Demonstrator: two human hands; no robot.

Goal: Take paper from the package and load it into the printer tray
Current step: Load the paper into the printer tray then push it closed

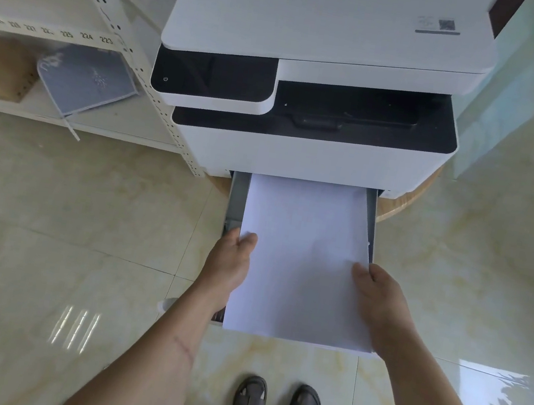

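Both hands pinch the paper stack (301, 263) at its near half: left hand (230, 266) on left edge, right hand (382, 303) on right edge, thumbs on top. Stack's long axis runs straight ahead into the pulled-out tray (237, 198) under the printer (308, 104); far end already btwn tray walls, near end overhangs.

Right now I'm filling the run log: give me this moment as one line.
left hand: holds paper stack's left edge | right hand: holds right edge | stack: over open printer tray, near end overhanging | printer: tray pulled out
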